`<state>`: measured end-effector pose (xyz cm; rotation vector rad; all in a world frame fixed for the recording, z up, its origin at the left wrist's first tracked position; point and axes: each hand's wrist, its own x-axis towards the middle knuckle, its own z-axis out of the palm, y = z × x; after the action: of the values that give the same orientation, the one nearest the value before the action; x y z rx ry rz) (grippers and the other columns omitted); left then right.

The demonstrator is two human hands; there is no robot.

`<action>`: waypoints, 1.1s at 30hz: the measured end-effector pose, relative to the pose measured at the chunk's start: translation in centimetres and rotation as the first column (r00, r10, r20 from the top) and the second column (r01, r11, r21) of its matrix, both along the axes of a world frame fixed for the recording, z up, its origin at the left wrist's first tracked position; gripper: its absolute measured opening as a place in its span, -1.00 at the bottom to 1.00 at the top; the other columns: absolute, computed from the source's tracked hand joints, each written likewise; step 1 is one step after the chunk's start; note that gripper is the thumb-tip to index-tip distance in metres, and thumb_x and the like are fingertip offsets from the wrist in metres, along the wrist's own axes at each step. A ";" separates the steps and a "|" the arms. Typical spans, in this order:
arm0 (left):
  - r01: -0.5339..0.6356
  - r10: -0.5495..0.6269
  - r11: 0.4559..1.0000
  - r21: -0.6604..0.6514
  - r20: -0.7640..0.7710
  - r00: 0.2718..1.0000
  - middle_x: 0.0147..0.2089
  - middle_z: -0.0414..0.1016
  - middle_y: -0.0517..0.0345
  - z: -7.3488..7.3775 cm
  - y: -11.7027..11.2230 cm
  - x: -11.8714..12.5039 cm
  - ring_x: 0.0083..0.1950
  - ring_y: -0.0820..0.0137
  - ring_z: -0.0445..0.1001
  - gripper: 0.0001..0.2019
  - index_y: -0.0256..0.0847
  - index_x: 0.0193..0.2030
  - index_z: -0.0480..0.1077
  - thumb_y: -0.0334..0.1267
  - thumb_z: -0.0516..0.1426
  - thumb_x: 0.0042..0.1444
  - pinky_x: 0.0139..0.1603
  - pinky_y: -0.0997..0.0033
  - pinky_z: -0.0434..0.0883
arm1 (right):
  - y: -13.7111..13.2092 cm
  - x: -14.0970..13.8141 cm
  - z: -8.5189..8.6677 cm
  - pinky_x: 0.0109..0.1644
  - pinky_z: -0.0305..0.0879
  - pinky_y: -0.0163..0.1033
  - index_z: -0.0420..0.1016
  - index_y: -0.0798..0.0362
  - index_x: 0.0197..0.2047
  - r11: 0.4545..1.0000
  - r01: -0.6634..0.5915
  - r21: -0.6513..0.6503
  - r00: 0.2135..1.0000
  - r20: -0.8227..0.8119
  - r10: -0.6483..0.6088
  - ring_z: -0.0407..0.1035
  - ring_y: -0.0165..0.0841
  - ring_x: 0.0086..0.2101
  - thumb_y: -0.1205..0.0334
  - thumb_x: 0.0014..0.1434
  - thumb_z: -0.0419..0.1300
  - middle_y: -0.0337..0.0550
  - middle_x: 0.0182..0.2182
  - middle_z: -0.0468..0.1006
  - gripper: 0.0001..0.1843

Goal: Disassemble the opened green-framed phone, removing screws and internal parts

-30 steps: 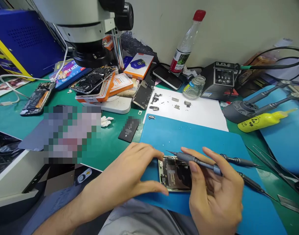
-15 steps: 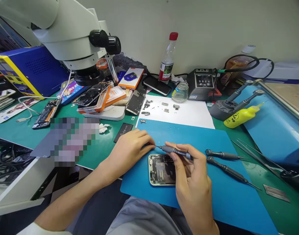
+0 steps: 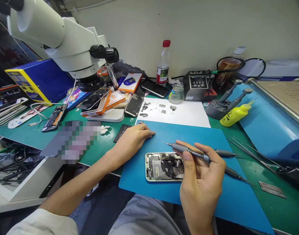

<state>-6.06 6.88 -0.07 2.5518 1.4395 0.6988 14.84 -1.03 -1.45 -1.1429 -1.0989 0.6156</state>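
My right hand (image 3: 200, 176) grips a slim grey precision screwdriver (image 3: 186, 149), its thin tip pointing left above the mat. Below it lies an opened phone (image 3: 161, 166) with its inner parts bare; my right hand covers its right end. My left hand (image 3: 137, 138) is at the blue mat's upper left, fingers drawn together and pointing right. Whatever may be between its fingertips is hidden. By that hand, a black phone battery (image 3: 122, 132) rests on the green table. Small removed parts (image 3: 162, 105) are spread on a white sheet (image 3: 188, 117) behind the mat.
Two more screwdrivers (image 3: 237, 174) and long tweezers (image 3: 254, 152) lie to the right. A microscope (image 3: 75, 49) overhangs the left side. Behind stand a bottle (image 3: 163, 65), a glass jar (image 3: 176, 94), a soldering station (image 3: 195, 86) and a yellow squeeze bottle (image 3: 236, 115).
The screwdriver in my right hand has moved right, its tip coming away from my left fingertips. My left hand has shifted slightly up the mat. The view has turned a little.
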 end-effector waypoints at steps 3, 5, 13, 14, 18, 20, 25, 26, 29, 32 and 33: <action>0.001 0.000 1.000 -0.018 0.053 0.999 -0.01 0.75 0.08 0.3 0.2 -0.1 0.00 0.25 0.74 -0.78 -0.15 0.07 0.73 -0.40 0.21 0.56 0.05 0.30 0.62 | 0.0 0.1 0.1 0.19 0.73 -0.07 0.45 -0.10 0.29 1.000 -0.010 0.005 1.000 -0.003 0.010 0.75 -0.22 0.06 0.09 0.54 0.33 -0.04 0.08 0.79 -0.66; -0.010 0.012 1.000 -0.029 0.079 0.997 -0.04 0.76 0.13 0.5 0.3 -0.1 -0.01 0.28 0.74 -0.85 -0.14 0.01 0.71 -0.37 0.26 0.54 0.05 0.32 0.62 | 0.1 0.1 0.2 0.18 0.73 -0.08 0.45 -0.10 0.31 1.000 -0.015 0.013 1.000 -0.015 0.015 0.75 -0.24 0.05 0.09 0.54 0.33 -0.05 0.07 0.79 -0.64; -0.063 0.063 0.998 -0.001 0.029 0.998 -0.05 0.72 0.06 0.3 0.2 0.2 -0.02 0.20 0.70 -0.92 -0.18 -0.02 0.69 -0.36 0.31 0.50 -0.02 0.27 0.57 | 0.1 0.1 0.3 0.15 0.73 -0.03 0.44 -0.09 0.33 1.000 -0.010 0.002 0.999 -0.051 0.010 0.76 -0.22 0.00 0.04 0.53 0.34 -0.03 0.04 0.80 -0.60; -0.051 0.051 0.999 0.007 0.006 0.999 -0.06 0.71 0.05 0.2 0.2 0.4 -0.01 0.18 0.69 -0.89 -0.19 -0.06 0.69 -0.36 0.29 0.51 -0.01 0.25 0.56 | 0.1 0.1 0.3 0.15 0.73 -0.02 0.45 -0.09 0.33 1.000 -0.008 0.000 0.998 -0.054 0.008 0.76 -0.22 -0.01 0.03 0.53 0.34 -0.03 0.04 0.80 -0.60; 0.008 -0.006 1.000 0.027 -0.070 0.998 -0.06 0.69 0.05 -0.1 0.5 0.9 -0.01 0.17 0.67 -0.85 -0.19 -0.09 0.68 -0.33 0.26 0.54 0.02 0.23 0.55 | 0.0 0.1 0.4 0.14 0.73 -0.04 0.45 -0.09 0.33 1.000 -0.007 -0.003 0.997 -0.072 0.007 0.76 -0.22 -0.03 0.01 0.53 0.35 -0.04 0.03 0.80 -0.59; 0.027 -0.024 0.999 0.036 -0.092 0.995 -0.05 0.69 0.06 -0.2 0.7 1.0 0.00 0.20 0.67 -0.86 -0.18 -0.06 0.68 -0.31 0.25 0.56 0.03 0.25 0.55 | 0.1 0.1 0.4 0.12 0.74 -0.04 0.44 -0.09 0.32 1.000 -0.016 0.000 0.997 -0.077 0.016 0.76 -0.21 -0.01 0.02 0.53 0.34 -0.04 0.03 0.80 -0.59; 0.084 -0.076 0.995 0.046 -0.157 0.985 -0.05 0.66 0.03 -0.2 0.7 1.1 -0.03 0.21 0.65 -0.80 -0.21 -0.07 0.63 -0.31 0.18 0.60 0.06 0.24 0.56 | 0.1 0.3 0.3 0.09 0.75 0.01 0.44 -0.08 0.33 0.999 -0.045 0.002 0.994 -0.099 0.045 0.77 -0.17 -0.02 0.02 0.52 0.35 -0.01 0.04 0.80 -0.58; 0.092 -0.084 0.995 0.044 -0.168 0.982 -0.05 0.66 0.02 -0.2 0.6 1.1 -0.04 0.20 0.65 -0.80 -0.21 -0.07 0.62 -0.31 0.17 0.61 0.06 0.23 0.56 | 0.1 0.3 0.3 0.09 0.75 0.02 0.44 -0.08 0.34 0.999 -0.049 -0.001 0.994 -0.102 0.049 0.77 -0.17 -0.02 0.02 0.53 0.34 -0.01 0.04 0.80 -0.58; 0.087 -0.080 0.996 0.035 -0.176 0.981 -0.05 0.64 -0.01 -0.2 0.7 1.2 -0.03 0.19 0.65 -0.81 -0.21 -0.07 0.59 -0.31 0.16 0.60 0.06 0.21 0.58 | 0.1 0.2 0.3 0.07 0.75 0.03 0.43 -0.07 0.34 0.999 -0.053 0.001 0.993 -0.109 0.053 0.77 -0.15 -0.03 0.01 0.53 0.33 0.01 0.04 0.79 -0.57; 0.052 -0.049 0.998 0.018 -0.146 0.988 -0.05 0.65 0.01 0.3 1.5 0.9 -0.01 0.21 0.67 -0.86 -0.19 -0.05 0.58 -0.30 0.19 0.58 0.05 0.24 0.60 | 0.1 0.3 0.4 0.03 0.75 0.01 0.42 -0.07 0.34 0.998 -0.056 -0.001 0.992 -0.114 0.056 0.77 -0.16 -0.07 0.00 0.53 0.33 0.02 0.04 0.80 -0.57; 0.037 -0.035 0.999 0.011 -0.133 0.990 -0.05 0.66 0.03 0.6 2.0 0.7 -0.01 0.23 0.67 -0.88 -0.20 -0.03 0.58 -0.30 0.20 0.58 0.06 0.24 0.61 | 0.0 0.4 0.4 0.02 0.75 0.01 0.42 -0.07 0.34 0.998 -0.059 -0.004 0.992 -0.114 0.058 0.77 -0.17 -0.08 -0.01 0.53 0.33 0.02 0.04 0.80 -0.57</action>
<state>-5.38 8.90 0.55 2.6732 1.4273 0.5436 15.21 -0.98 -1.06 -1.0713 -1.0356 0.7223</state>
